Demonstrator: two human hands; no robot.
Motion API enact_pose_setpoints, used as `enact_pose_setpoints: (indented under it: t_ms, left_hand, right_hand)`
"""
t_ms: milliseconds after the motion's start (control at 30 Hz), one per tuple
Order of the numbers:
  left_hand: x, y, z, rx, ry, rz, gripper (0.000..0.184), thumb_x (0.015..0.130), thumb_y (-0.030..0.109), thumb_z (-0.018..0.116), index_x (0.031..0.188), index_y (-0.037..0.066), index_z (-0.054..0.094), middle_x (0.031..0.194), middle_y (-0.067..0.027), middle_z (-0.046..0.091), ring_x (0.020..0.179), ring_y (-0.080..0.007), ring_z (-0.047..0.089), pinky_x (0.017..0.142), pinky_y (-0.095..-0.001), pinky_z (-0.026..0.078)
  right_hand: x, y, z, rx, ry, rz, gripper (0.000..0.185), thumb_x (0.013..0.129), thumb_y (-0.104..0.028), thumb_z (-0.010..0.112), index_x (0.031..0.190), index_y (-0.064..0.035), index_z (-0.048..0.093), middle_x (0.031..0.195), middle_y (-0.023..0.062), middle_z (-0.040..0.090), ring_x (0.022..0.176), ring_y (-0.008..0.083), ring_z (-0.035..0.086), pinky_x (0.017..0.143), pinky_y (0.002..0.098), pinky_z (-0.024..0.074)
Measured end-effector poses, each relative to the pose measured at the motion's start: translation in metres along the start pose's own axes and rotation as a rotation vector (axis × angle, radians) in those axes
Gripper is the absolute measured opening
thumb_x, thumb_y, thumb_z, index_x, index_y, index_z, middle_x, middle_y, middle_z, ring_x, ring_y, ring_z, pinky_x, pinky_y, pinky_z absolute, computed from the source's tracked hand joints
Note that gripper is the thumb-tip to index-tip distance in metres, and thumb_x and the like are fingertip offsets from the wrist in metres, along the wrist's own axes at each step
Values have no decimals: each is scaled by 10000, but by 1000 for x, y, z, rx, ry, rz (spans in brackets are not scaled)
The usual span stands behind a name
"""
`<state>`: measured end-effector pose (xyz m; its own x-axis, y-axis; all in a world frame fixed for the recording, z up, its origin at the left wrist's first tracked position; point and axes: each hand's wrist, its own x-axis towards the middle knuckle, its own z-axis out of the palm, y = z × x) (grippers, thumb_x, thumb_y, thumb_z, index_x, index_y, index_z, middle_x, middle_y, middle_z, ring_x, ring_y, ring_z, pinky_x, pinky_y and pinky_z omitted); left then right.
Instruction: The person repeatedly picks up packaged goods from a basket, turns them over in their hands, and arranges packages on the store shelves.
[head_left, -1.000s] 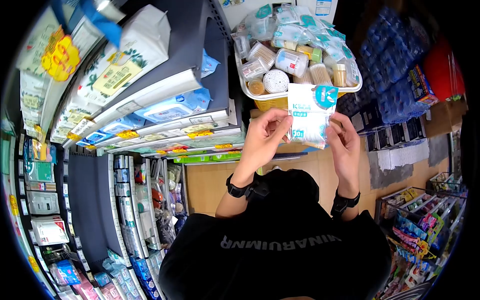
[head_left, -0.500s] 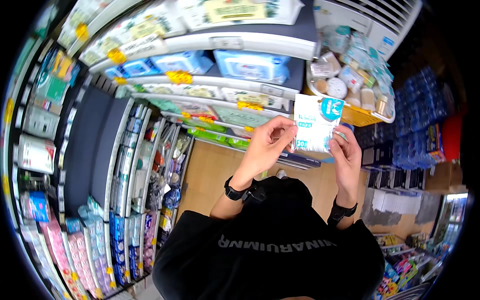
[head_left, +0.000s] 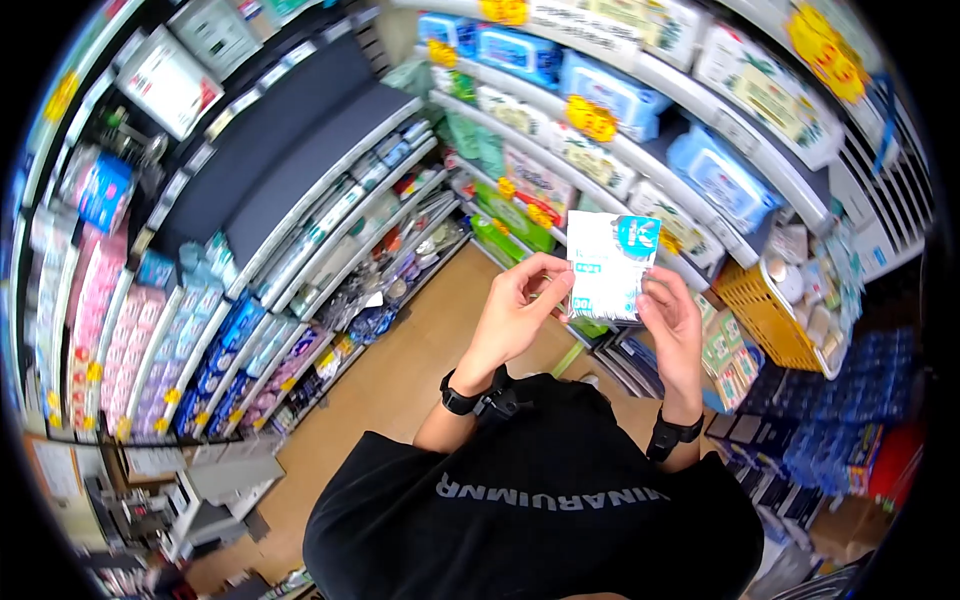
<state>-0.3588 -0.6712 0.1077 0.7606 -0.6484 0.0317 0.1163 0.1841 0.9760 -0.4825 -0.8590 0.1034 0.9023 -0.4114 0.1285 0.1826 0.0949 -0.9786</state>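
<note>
A small white and teal packet (head_left: 608, 268) with "30" printed near its lower left corner is held up in front of me. My left hand (head_left: 518, 308) pinches its left edge between thumb and fingers. On the opposite edge, my right hand (head_left: 672, 320) grips it with the thumb in front and the fingers curled. The packet stands roughly upright with its printed face toward me; its contents cannot be made out. Both wrists wear black bands.
Packs of wipes (head_left: 615, 95) line the shelf ahead. A yellow basket (head_left: 745, 305) of small goods stands at right, near stacked blue bottle packs (head_left: 850, 395). A dark shelf (head_left: 290, 150) and packaged goods (head_left: 200, 350) are at left. Tan floor (head_left: 400, 370) lies below.
My view has turned to the left, so the shelves appear tilted and the basket sits lower at right. Both hands keep hold of the packet, which appears slightly lower and further left.
</note>
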Motion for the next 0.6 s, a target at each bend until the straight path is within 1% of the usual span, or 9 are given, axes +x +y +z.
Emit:
enact_pose_setpoints:
  t_ms: [67, 233, 467, 600]
  left_hand:
    - [-15, 4, -25, 21, 80, 23, 205, 1003, 165, 625, 1081, -23, 650, 834, -37, 670, 719, -87, 620, 636, -248, 537]
    - [-50, 7, -81, 10, 236, 39, 213, 1001, 163, 628, 1084, -32, 649, 847, -33, 670, 723, -82, 625, 643, -243, 535]
    - [-80, 3, -128, -2, 416, 66, 205, 993, 147, 636, 1075, -40, 652, 829, -31, 672, 710, -74, 630, 636, -235, 533]
    - [-90, 5, -152, 34, 547, 46, 205, 987, 143, 641, 1073, -44, 653, 807, -37, 680, 684, -70, 626, 632, -236, 536]
  right_hand:
    - [5, 6, 24, -2, -79, 25, 341, 970, -6, 614, 1298, 13, 525, 1114, 57, 649, 1048, 104, 602, 902, 255, 470]
    - [17, 16, 83, 0, -219, 72, 365, 957, 2, 618, 1308, 10, 518, 1126, 65, 631, 1037, 111, 601, 886, 254, 473]
    - [32, 30, 136, -14, -371, 165, 354, 962, 5, 603, 1305, 7, 517, 1137, 93, 645, 1061, 118, 611, 898, 261, 482]
    - [50, 42, 166, -20, -458, 189, 302, 994, -32, 567, 1289, 21, 525, 1152, 114, 656, 1052, 121, 614, 917, 259, 474]
